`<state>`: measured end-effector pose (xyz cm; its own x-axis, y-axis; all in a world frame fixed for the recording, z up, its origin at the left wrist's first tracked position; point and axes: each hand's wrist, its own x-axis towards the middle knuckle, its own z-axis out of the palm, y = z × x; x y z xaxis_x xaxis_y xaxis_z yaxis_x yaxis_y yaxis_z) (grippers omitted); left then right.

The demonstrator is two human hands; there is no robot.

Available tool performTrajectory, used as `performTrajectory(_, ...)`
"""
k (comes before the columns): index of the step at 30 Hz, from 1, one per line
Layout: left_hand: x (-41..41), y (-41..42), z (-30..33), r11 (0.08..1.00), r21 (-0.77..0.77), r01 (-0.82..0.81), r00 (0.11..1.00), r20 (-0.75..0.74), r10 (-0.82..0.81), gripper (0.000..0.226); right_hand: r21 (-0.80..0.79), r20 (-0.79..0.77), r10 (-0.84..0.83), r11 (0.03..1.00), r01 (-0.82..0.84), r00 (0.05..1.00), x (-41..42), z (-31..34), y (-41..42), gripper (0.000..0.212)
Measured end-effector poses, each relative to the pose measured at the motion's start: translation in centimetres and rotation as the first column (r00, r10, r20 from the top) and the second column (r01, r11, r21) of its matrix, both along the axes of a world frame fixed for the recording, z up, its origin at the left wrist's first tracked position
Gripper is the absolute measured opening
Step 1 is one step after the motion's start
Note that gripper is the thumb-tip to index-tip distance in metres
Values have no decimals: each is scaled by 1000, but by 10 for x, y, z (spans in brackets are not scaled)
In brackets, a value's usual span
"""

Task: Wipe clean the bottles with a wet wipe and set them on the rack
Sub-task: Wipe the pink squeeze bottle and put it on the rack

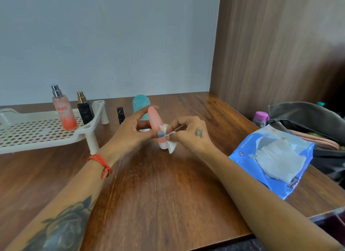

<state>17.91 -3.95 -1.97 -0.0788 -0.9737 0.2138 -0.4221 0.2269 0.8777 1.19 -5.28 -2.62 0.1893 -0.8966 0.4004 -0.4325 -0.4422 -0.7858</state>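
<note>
Pink bottle [156, 124] upright, white cap down, gripped by left hand [130, 131]

"ENGAGE" stood in red capitals on the pink spray bottle [64, 111] on the white rack [28, 131], "72" showed upside down on the blue wipes pack [248, 157], other print there was too blurred to read

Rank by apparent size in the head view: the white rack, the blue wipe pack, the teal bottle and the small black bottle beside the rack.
1. white rack
2. blue wipe pack, though it lies nearer the camera, so this is unsure
3. teal bottle, partly hidden by the left hand
4. small black bottle
</note>
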Motion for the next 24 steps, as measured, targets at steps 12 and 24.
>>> performTrajectory(12,-1,-2,0,999,-32,-18,999,30,19,68,45,-13,-85,995,86,996,2,-4,-6,7)
performTrajectory(24,-1,0,2,999,-28,30,999,42,-29,68,61,-27,-115,991,117,993,2,-3,-5,7)
